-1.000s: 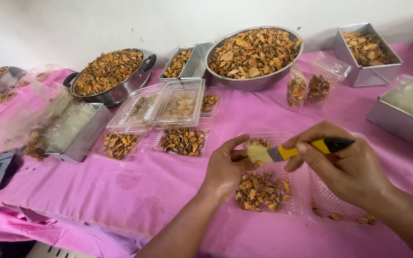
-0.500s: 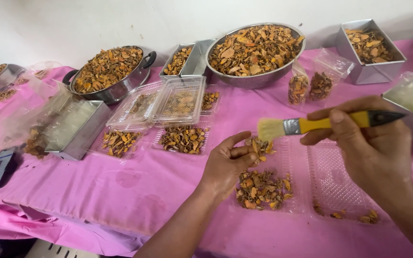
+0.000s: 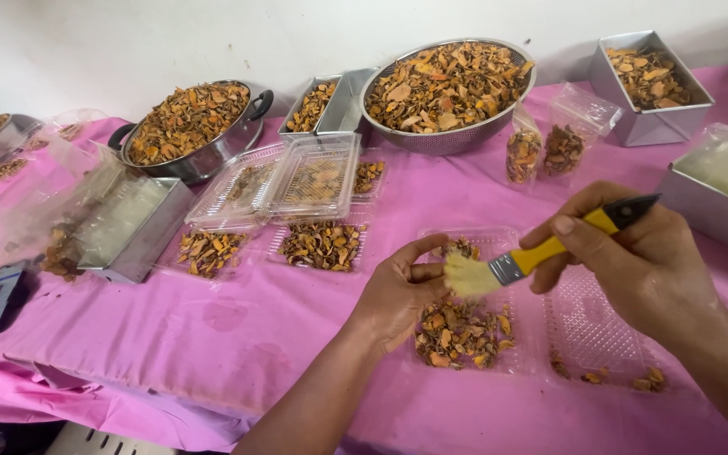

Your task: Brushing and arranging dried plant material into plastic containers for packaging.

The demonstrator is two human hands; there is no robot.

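Right hand (image 3: 642, 261) grips one brush (image 3: 532, 257); left hand (image 3: 398, 291) pinches one dried piece (image 3: 463, 249).

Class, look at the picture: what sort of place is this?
Probably a small food-packing table: metal bowls of dried orange-brown pieces, clear plastic trays, and a pink cloth over the table.
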